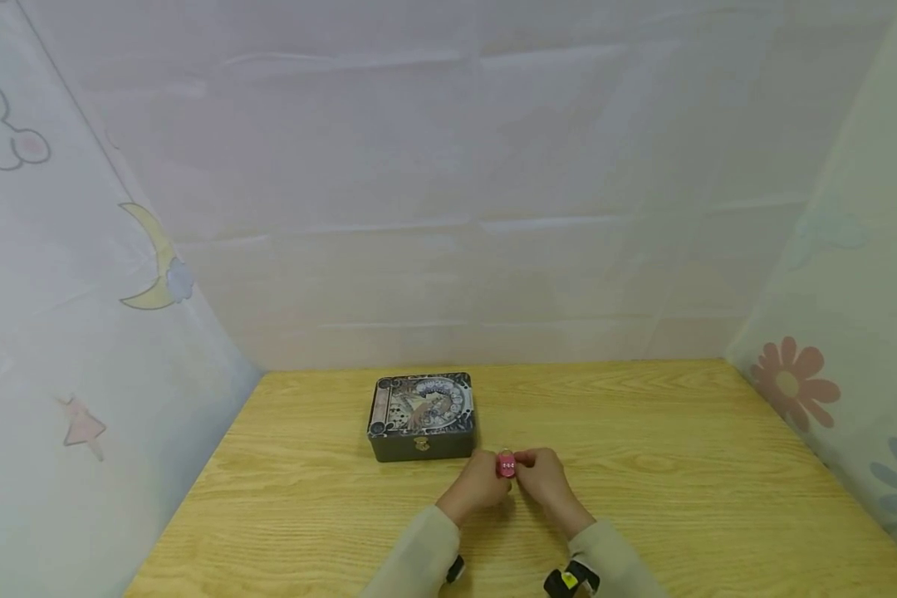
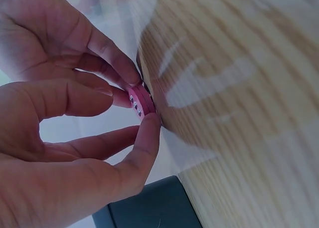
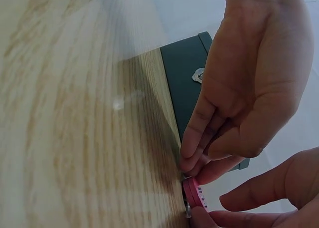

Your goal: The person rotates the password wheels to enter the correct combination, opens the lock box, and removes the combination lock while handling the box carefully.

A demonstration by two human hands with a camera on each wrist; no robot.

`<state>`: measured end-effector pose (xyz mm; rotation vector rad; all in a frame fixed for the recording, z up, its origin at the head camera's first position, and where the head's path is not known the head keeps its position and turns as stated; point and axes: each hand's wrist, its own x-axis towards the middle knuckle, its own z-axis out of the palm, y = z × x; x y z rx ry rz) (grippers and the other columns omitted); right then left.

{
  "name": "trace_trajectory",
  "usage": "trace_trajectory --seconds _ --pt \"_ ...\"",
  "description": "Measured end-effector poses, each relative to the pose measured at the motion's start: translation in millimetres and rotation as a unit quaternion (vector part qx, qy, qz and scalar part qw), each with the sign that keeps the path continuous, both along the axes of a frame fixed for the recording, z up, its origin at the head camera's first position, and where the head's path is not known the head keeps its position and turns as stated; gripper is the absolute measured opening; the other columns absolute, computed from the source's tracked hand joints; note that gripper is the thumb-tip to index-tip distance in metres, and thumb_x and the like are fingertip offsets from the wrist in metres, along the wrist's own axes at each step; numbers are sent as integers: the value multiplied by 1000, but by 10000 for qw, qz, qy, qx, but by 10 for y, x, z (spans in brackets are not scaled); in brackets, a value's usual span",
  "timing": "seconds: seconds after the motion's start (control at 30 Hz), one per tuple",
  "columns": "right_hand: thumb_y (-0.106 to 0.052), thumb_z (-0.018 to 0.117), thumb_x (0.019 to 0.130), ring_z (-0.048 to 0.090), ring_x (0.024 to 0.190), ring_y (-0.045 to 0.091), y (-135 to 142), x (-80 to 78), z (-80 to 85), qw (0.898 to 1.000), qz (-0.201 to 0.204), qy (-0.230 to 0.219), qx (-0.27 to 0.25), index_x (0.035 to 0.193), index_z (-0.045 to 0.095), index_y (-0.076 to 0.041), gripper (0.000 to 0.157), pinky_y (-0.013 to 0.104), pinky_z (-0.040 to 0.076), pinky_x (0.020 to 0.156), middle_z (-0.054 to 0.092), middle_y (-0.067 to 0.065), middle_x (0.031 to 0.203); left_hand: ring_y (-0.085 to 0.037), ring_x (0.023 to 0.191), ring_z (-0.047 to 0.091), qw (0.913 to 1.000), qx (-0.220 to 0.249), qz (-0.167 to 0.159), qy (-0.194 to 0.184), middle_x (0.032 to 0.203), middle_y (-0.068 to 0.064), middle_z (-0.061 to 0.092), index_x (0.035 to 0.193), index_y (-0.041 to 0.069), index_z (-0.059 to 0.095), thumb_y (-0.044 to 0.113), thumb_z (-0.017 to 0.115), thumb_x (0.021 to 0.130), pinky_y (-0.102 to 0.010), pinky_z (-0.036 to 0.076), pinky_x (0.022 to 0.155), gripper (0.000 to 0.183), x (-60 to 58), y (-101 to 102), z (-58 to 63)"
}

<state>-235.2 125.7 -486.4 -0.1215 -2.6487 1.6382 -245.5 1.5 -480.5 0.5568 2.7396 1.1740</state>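
Observation:
A small pink combination padlock (image 1: 507,465) is held between both hands over the table, its number dials facing up toward the head camera and its shackle pointing away. My left hand (image 1: 480,482) grips it from the left side, my right hand (image 1: 544,479) from the right. In the left wrist view, fingertips press on opposite edges of the padlock (image 2: 143,101), close against the wood. The right wrist view has the padlock (image 3: 195,193) low in the frame, partly covered by fingers.
Just left of and beyond my hands sits a dark tin box (image 1: 422,448) with an illustrated lid, closed, a gold clasp (image 1: 422,443) on its front. The wooden table (image 1: 643,440) runs back to a pale hanging cloth (image 1: 463,166); printed cloths hang at both sides.

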Motion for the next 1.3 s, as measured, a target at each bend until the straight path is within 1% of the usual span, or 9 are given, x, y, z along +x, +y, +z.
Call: trace_trajectory --seconds 0.27,0.47,0.63,0.8,0.9,1.03,1.13,1.23,1.3 --pt "2 52 80 56 89 33 6 3 -8 9999 110 -82 75 96 59 15 22 39 49 72 60 24 92 -18 60 40 9994 -313 170 47 70 -13 48 64 -1 54 -2 61 67 -25 38 52 7 -5 45 12" --pt "4 50 81 57 88 32 15 -2 -6 9997 206 -96 106 97 59 15 22 39 50 71 60 25 93 -18 67 41 9979 -595 209 127 66 -10 52 70 -2 59 1 61 68 -25 40 59 4 -16 74 -19" --pt "1 52 80 56 91 34 16 -6 -13 9998 165 -75 129 98 58 15 24 40 49 73 60 25 94 -21 73 45 9965 -719 203 372 64 -8 55 68 -2 59 3 63 66 -28 41 69 6 -11 80 -26" --pt "-1 53 81 55 93 36 25 -7 -17 9997 143 -125 137 100 57 16 26 42 49 75 59 26 95 -25 81 46 9976 -613 240 220 69 -9 55 72 -2 59 3 63 67 -32 41 76 9 14 78 -19" --pt "-1 53 80 54 94 37 42 3 -17 9996 138 -41 248 101 56 17 27 43 48 77 59 27 96 -31 92 47 9985 -464 257 130 75 -11 57 76 -3 59 2 64 64 -38 41 83 13 41 70 -7" --pt "-1 52 79 55 93 35 78 31 -12 9989 134 150 421 102 54 18 30 43 47 77 59 26 96 -37 103 45 9992 -343 133 128 89 -16 59 94 -7 59 2 64 62 -43 41 87 34 125 15 29" --pt "-4 51 82 56 90 34 106 87 11 9985 127 238 484 106 52 17 33 42 48 75 59 24 94 -32 96 49 9999 -117 52 2 96 -16 55 112 -8 52 3 62 65 -40 45 78 49 234 -81 90" --pt "-12 49 87 56 89 32 123 173 44 9980 42 324 538 111 50 15 36 40 49 73 58 21 96 -26 89 51 9995 284 113 -39 97 -12 50 120 -6 45 8 59 74 -36 46 70 50 349 -210 186" --pt "-18 47 90 55 89 30 128 245 78 9976 19 376 575 115 47 13 40 40 49 72 55 20 100 -24 87 51 9986 453 234 117 96 -10 50 120 -4 44 12 56 81 -34 46 68 44 412 -293 251"
